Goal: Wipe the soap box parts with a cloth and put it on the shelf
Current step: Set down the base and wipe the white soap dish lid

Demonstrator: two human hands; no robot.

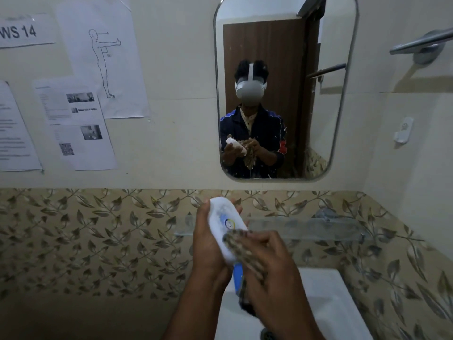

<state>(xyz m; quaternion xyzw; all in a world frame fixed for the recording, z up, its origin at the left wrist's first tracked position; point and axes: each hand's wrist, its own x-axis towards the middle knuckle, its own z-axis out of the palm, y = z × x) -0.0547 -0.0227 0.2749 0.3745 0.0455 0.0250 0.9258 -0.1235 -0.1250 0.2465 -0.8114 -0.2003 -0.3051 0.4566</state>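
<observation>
Lying nearest, at the bottom edge, a white sink (326,303) with its drain (267,333) half hidden behind the right forearm. Rising over the basin, both forearms, blocking much of the sink's left side. Gripping the white soap box part (226,223) from the left, the left hand (210,244), thumb lying along its near edge and fingers (236,208) curling round the far side, holding it tilted with the upper end leaning away to the left. Pressing a leaf-patterned cloth (245,252) against the lower end of the part, the right hand (272,263), its fingers (263,238) bent and bunched together over the fabric, blurring somewhat. Showing beneath the hands, a blue edge (237,278), too blurred and covered to tell whether belonging to the box or the cloth. Hanging just behind the hands, a clear glass shelf (306,228) on the wall, its left end partly hidden by the soap box part and the left hand. Covering the lower wall, leaf-patterned tiles (85,241). Hanging higher up, a rounded mirror (284,87), reflecting the person with a white headset and both hands at the box and cloth. Sticking to the wall on the left, printed paper sheets (98,57). Projecting at the upper right, a metal towel bar (421,44), with a small white hook (403,130) below it.
</observation>
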